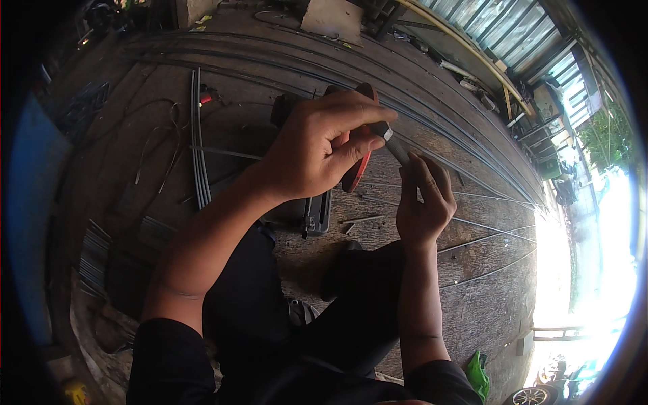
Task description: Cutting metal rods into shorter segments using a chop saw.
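My left hand point(312, 150) pinches the upper end of a short dark grey metal bar point(399, 150) between thumb and forefinger. A small pale face shows at that end. My right hand point(426, 197) grips the bar's other end, with its fingers closed round it. Just behind my left hand stands a thin disc point(356, 174) with a red-orange face, partly hidden by the fingers. It looks like the wheel of a cut-off saw, whose dark base point(318, 214) sits low between my knees. My left hand hides most of the machine.
Long thin metal rods point(466, 138) run across the floor beyond the machine. Several bars point(198, 135) lie to the left, near a loose cable point(174, 121). Short cut pieces point(361, 219) lie by the base. A green plastic bag point(478, 374) is at the lower right.
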### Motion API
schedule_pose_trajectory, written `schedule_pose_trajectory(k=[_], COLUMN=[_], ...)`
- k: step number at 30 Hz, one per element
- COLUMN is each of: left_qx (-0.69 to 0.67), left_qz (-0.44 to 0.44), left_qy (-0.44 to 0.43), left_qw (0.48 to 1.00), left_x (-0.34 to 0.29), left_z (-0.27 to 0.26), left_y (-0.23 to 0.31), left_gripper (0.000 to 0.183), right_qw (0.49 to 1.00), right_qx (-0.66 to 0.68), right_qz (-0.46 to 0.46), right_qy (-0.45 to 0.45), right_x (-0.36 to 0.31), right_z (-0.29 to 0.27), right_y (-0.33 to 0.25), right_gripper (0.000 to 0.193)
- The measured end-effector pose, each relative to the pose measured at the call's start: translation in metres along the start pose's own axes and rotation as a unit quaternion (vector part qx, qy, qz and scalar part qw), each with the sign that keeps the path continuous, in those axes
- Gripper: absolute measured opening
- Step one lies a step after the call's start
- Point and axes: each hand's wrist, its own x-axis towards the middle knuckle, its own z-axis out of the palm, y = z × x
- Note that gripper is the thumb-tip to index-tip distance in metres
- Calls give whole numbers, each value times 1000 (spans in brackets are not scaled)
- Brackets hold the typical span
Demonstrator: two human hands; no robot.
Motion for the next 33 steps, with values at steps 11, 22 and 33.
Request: schedule_pose_trajectory(k=[11, 22, 33], left_qx=[56, -181, -159], left_qz=[-48, -527, -281], left_qy=[-15, -30, -70], left_qw=[997, 830, 944], left_x=[-4, -6, -29], left_z=[0, -2, -20], left_y=[-13, -15, -58], left_gripper=[25, 37, 32], right_qw=[999, 987, 988], right_qx=[-28, -119, -26], right_qz=[-17, -107, 55], right_qy=[18, 12, -145], right_x=[-9, -13, -22], right_z=[8, 21, 29], right_y=[7, 20, 18], right_gripper=[33, 34, 24])
